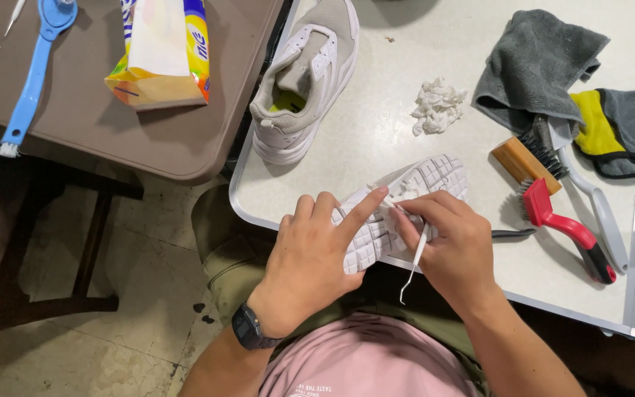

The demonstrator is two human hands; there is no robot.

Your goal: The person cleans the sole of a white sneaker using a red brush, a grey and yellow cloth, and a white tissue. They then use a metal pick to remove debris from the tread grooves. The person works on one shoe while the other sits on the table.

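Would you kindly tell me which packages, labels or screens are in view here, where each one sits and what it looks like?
Tissue pack: lying on the brown table at upper left; soft oblong plastic wrapper, yellow and blue with a white middle, printed.
Wristwatch: on the person's left wrist; dark band, its face turned away, so no screen shows.

White sneaker [406,209] in front of you: sole up, grid tread showing, lying tilted across near edge of white worktop [317,191], heel end under your left palm. Slim white pick tool [414,261], hooked metal tip pointing down toward you, other end pressed into tread grooves.
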